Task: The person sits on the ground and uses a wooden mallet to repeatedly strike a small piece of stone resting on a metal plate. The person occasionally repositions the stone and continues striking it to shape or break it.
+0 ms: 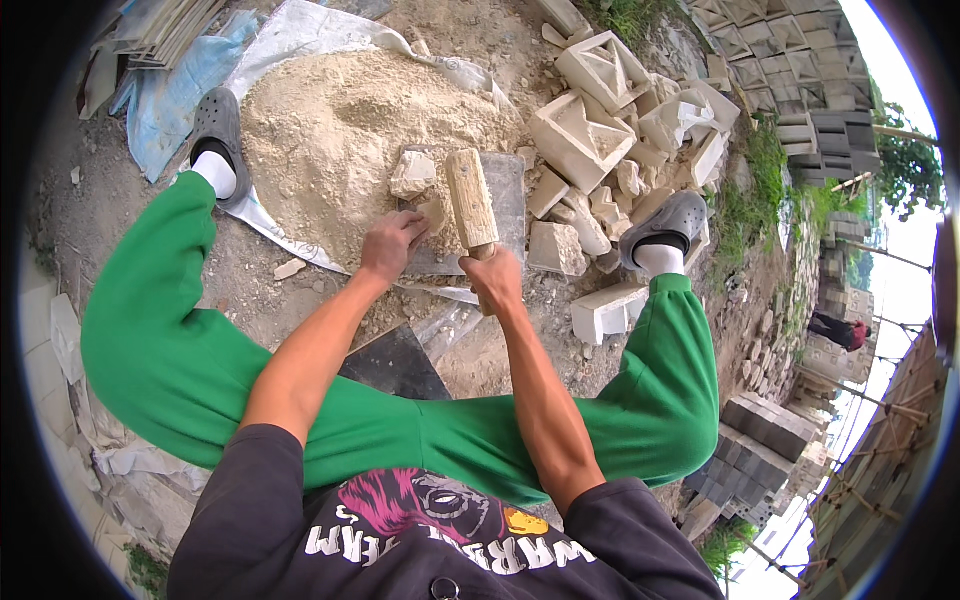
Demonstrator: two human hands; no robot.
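Note:
My right hand [492,279] is closed round the short handle of a wooden mallet [468,195]. Its thick, pale, worn head lies over a flat grey slab [507,205]. Left of the mallet, my left hand [392,246] has its fingers and thumb on a small pale stone piece [432,214] at the slab's left side. Another rough, whitish stone chunk [412,174] rests just beyond those fingers. A wide heap of crushed, sandy rubble [340,130] spreads beside the slab on a white plastic sheet [290,35].
Broken hollow blocks [583,137] and fragments pile up at the right. A white block [603,312] lies near my right shoe [664,228]; my left shoe [216,130] borders the heap. A dark flat panel [396,364] lies closer in. Far right are stacked grey blocks [745,450] and a distant person [840,331].

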